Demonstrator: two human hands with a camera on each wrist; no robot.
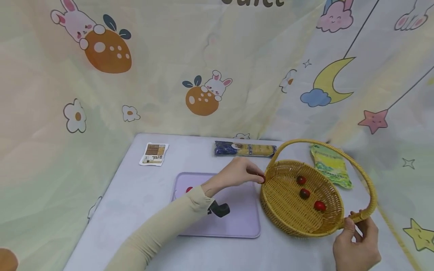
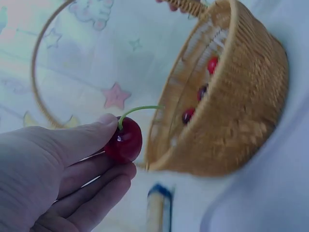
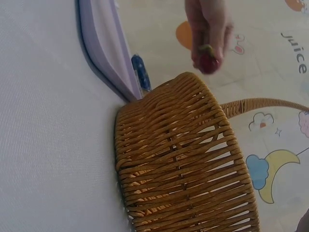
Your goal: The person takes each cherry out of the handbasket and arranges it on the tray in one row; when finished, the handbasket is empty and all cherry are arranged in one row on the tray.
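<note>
My left hand pinches a dark red cherry between thumb and fingers, its green stem sticking out. It is at the left rim of a round wicker basket; in the right wrist view the cherry appears above that rim. Inside the basket lie three cherries, among them a bright red cherry on the right. My right hand grips the basket where its arched handle meets the near right rim. In the left wrist view the basket wall partly hides the cherries.
A lavender tray lies left of the basket, with a red cherry partly behind the left sleeve. A dark curved object shows beside that sleeve. Farther back are a blue-and-yellow packet, a green bag and a white-and-brown pouch.
</note>
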